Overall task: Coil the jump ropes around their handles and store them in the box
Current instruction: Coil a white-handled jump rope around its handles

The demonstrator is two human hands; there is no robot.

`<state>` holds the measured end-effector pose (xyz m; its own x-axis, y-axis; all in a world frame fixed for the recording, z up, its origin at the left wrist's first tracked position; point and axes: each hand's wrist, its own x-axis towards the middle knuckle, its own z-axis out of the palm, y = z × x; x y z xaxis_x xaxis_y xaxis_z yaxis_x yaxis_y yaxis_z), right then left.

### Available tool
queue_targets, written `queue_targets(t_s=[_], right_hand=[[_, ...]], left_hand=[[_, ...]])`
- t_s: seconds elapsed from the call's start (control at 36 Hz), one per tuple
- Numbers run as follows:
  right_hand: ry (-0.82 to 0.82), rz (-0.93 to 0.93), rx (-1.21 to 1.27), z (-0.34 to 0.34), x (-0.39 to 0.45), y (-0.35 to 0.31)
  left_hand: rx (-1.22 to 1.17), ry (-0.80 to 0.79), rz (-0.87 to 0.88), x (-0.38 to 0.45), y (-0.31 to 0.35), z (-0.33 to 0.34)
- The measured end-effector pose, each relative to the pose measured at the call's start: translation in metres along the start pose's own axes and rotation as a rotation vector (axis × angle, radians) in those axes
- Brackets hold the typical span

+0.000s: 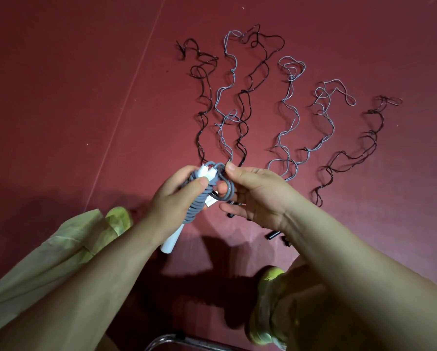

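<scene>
My left hand grips a jump rope with white handles, its grey rope coiled in tight turns around them. My right hand pinches the last grey loop beside the handle tops. Several more ropes, black and grey, lie stretched out in wavy lines on the dark red floor beyond my hands. Their black handles partly show under my right hand. No box is in view.
My two feet in yellow-green shoes stand on the floor on either side, with a pale trouser leg at the left. A chrome tube curves along the bottom edge. A seam line runs across the floor at the left.
</scene>
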<state>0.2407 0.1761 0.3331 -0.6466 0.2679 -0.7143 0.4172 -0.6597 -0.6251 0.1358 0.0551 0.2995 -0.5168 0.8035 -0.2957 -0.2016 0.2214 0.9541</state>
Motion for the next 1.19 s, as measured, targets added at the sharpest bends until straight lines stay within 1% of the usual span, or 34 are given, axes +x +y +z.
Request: queue_targets(t_s=[0.25,0.44,0.56,0.78,0.89,1.0,1.08,1.19], right_hand=[[0.029,-0.004,0.009,0.0,0.002,0.002],[0.028,0.017,0.005,-0.002,-0.001,0.002],[0.034,0.025,-0.002,-0.002,-0.001,0.004],[0.046,-0.028,0.003,0.002,0.0,0.009],[0.063,-0.067,-0.016,0.003,0.001,0.011],[0.06,-0.123,-0.024,0.006,0.001,0.009],[0.068,-0.192,-0.125,0.007,0.001,0.008],[0.008,-0.248,-0.217,0.006,0.001,0.009]], left_hand=[[0.077,-0.026,0.041,0.001,-0.003,-0.002],[0.21,-0.027,0.083,0.0,-0.004,-0.004],[0.242,-0.026,0.096,0.0,-0.006,-0.004],[0.319,-0.072,0.234,-0.002,-0.005,-0.006],[0.284,-0.067,0.232,-0.001,-0.005,-0.006],[0.225,-0.053,0.156,0.0,-0.007,-0.004],[0.084,0.005,0.079,0.001,-0.007,-0.002],[-0.081,0.039,-0.039,0.002,-0.002,0.001]])
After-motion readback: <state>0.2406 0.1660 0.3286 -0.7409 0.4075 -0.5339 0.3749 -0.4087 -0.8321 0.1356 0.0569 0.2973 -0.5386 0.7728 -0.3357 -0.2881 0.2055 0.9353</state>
